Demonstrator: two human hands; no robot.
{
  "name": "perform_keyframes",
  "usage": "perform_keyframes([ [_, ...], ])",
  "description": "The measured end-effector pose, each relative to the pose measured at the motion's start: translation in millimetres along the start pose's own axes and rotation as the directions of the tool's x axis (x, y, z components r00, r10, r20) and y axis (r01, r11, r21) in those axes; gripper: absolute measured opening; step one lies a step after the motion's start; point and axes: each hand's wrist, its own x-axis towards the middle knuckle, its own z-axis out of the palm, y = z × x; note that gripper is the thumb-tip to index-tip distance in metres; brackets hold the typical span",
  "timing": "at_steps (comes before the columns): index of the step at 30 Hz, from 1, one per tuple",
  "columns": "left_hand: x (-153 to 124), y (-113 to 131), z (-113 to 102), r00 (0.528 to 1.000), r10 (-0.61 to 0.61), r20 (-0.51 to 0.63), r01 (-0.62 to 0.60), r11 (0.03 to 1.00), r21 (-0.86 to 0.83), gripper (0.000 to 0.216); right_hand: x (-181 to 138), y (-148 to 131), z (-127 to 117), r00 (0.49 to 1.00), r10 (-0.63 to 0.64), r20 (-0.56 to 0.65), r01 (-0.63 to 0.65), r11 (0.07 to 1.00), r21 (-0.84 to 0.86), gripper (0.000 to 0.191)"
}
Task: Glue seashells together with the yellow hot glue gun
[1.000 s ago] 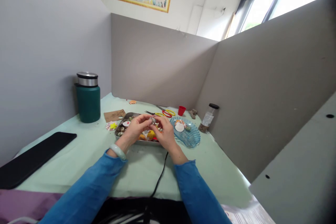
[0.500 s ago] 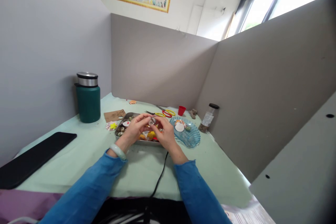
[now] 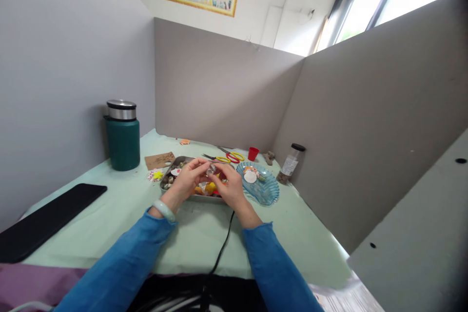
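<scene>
A small silvery, shiny piece [image 3: 211, 169] is pinched between the fingertips of both hands; its exact kind is too small to make out. My left hand [image 3: 188, 179], with a pale bangle [image 3: 164, 210] at the wrist, grips it from the left. From the right, my right hand [image 3: 231, 187] closes on the same piece. Both hands hover over a metal tray [image 3: 208, 199] that holds shells or pebbles at the left and yellow, orange and red bits in the middle. The hands hide part of the tray.
Right of the tray lies a blue shell-shaped dish [image 3: 268, 190] with a white disc. Behind are scissors [image 3: 222, 159] and a red cup [image 3: 253, 153]. A jar [image 3: 291, 164] leans at the right partition. At left stand a green flask [image 3: 123, 139] and a black pad [image 3: 54, 219]; a cable [image 3: 223, 246] runs forward.
The silvery piece has turned slightly between the fingertips. Both hands stay in nearly the same place above the tray.
</scene>
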Motion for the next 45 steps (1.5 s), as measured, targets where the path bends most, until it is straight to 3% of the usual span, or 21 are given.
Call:
perform_keyframes([
  [15,1.3,-2.8,-1.2,0.999,0.016,0.049,-0.016,1.0,-0.014,0.032,1.2,-1.8,-0.6,0.999,0.015,-0.05,-0.013,0.999,0.037,0.023],
  [31,0.9,-2.7,-2.7,0.998,-0.05,0.033,0.051,0.998,-0.037,0.028,0.3,0.7,-2.2,1.0,-0.025,-0.014,0.024,1.0,-0.005,0.022],
  [38,2.2,-3.2,-2.8,0.998,-0.064,0.007,0.065,0.997,-0.033,0.028,0.5,2.4,0.9,0.997,0.024,-0.07,-0.023,0.999,0.024,0.023],
  [45,2.7,-5.2,-2.7,0.999,-0.043,0.028,0.045,0.998,-0.045,0.027,0.5,-1.2,-0.1,1.0,-0.004,-0.02,0.004,1.0,-0.008,0.021],
])
